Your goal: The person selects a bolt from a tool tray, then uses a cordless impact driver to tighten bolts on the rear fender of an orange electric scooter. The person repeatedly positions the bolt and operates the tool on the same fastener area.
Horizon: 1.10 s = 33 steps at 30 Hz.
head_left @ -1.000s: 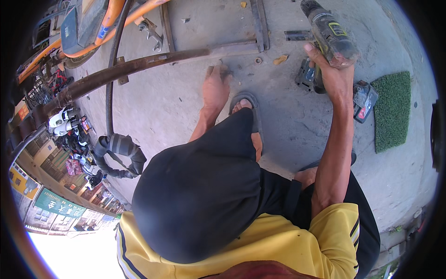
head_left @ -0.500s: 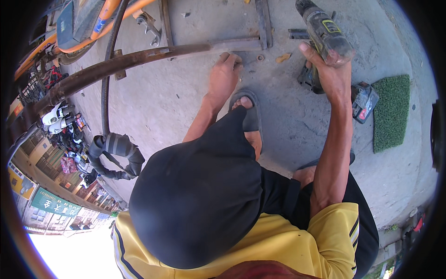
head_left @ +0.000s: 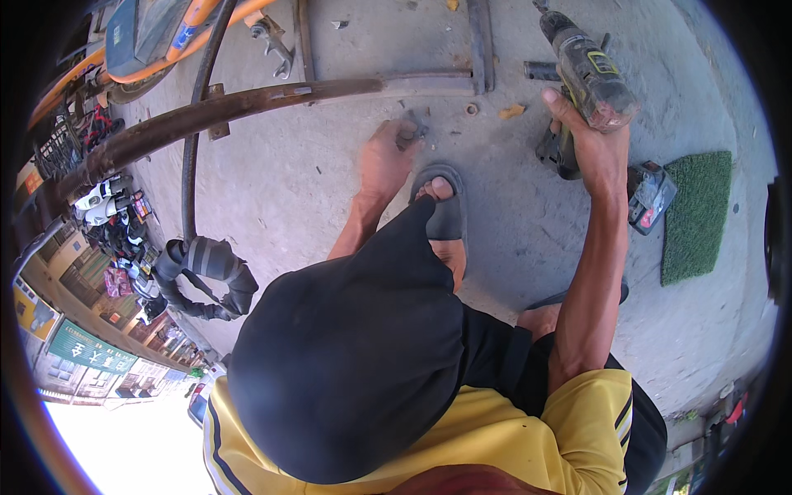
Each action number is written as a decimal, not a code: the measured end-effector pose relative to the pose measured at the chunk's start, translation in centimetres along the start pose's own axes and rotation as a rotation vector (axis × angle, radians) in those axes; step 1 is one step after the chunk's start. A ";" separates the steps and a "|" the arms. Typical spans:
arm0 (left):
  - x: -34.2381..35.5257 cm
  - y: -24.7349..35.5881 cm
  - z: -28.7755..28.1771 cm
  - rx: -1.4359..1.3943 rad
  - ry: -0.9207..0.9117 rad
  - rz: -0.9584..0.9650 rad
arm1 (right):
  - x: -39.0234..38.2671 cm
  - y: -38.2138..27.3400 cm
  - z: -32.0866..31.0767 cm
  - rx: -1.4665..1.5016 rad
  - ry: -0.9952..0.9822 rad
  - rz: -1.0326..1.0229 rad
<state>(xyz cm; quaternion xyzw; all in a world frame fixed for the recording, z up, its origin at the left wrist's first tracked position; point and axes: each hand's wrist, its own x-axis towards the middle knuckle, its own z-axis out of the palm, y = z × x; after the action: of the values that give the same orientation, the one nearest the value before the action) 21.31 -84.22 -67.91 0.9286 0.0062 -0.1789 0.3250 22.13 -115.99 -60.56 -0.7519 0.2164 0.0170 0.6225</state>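
Note:
My right hand (head_left: pixel 596 147) grips a grey cordless drill (head_left: pixel 587 70) by its handle, held up above the concrete with the bit pointing away from me. My left hand (head_left: pixel 384 158) reaches down to the floor just in front of my sandalled foot (head_left: pixel 445 210). Its fingertips pinch a small dark metal piece (head_left: pixel 411 129) lying below the end of a long rusty pipe (head_left: pixel 247 103). My black-covered knee hides most of the left forearm.
A small washer (head_left: pixel 471 108) and scraps lie near rusty frame bars (head_left: pixel 478 41). A battery pack (head_left: pixel 650 195) sits beside a green turf mat (head_left: pixel 697 214) at right. A black hose with a taped bundle (head_left: pixel 206 264) curls at left, below an orange machine (head_left: pixel 148 33) and a wrench (head_left: pixel 276 45).
My left hand has slid forward over the concrete toward the pipe's end and closed its fingers on the small piece. The drill stays held up in my right hand.

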 end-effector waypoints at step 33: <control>1.1 0.5 -0.5 -0.006 -0.051 0.100 | 0.2 0.8 0.3 -0.039 -0.030 0.069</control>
<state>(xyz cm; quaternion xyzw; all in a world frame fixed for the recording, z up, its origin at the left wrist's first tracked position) 22.55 -84.42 -67.62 0.9219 -0.0482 -0.1861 0.3363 22.08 -115.85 -61.45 -0.7557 0.2324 0.0539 0.6099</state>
